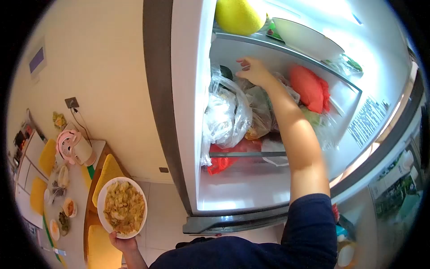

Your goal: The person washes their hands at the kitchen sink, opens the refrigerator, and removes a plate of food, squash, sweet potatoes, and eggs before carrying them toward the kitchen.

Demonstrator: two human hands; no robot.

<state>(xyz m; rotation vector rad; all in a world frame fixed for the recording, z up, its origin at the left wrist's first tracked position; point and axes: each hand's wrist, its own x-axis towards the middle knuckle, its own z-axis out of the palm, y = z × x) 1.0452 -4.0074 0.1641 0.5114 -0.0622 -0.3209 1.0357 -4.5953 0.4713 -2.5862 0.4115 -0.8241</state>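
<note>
My left hand (123,244) grips the lower rim of a white plate (102,214) piled with yellowish cooked food (125,207). The plate is held out to the left, away from the fridge. My right hand (253,71) reaches into the open fridge (246,195), its fingers apart and slightly bent with nothing in them. Beneath it, clear plastic bags (227,112) with contents I cannot make out fill a shelf. A red bag (308,88) lies to the right of the hand. Above, on the upper shelf, are a large yellow fruit (241,17) and a white bowl (307,38).
The fridge door (380,179) stands open on the right, with cartons in its racks. Another red bag (233,154) lies low in the fridge. To the left, a table (80,215) bears small dishes and a pink-and-white appliance (76,147), with yellow chairs (104,246) beside it.
</note>
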